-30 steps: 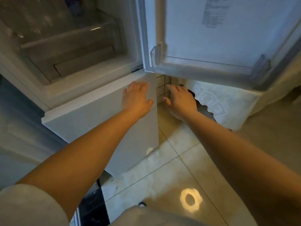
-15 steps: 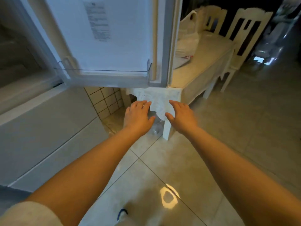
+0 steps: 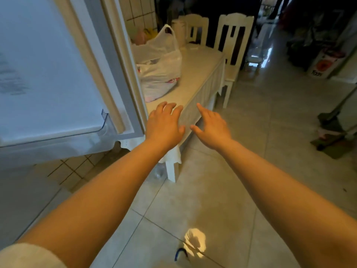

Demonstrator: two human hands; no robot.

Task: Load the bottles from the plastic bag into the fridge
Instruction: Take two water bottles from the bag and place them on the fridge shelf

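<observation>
Head view: a person is reaching both bare arms forward over a tiled floor (image 3: 222, 190), toward a pale table (image 3: 199, 74). The left hand (image 3: 164, 124) is hovering palm down over the table's near end, fingers spread and relaxed, holding nothing. The right hand (image 3: 211, 126) is hanging just beside it, past the table's edge and above the floor, fingers straight and apart, also empty. Neither hand is touching anything.

A white plastic bag (image 3: 160, 64) is sitting on the table, well beyond the fingertips, slumped with one handle loop standing up. Its contents are not showing clearly, so the bottles cannot be counted. The open fridge door (image 3: 48, 74) is filling the left side, its clear shelf (image 3: 105, 120) at the bottom corner, and its edge is standing just beside the bag. Two white chairs (image 3: 231, 41) are standing behind the table.

The step in hand appears to be the reach for the bag. Doing it well probably means carrying both hands further along the table, keeping the left arm clear of the door edge, spreading the bag's mouth with one hand and lifting a bottle upright with the other, rather than dragging the whole bag toward the table's edge.
</observation>
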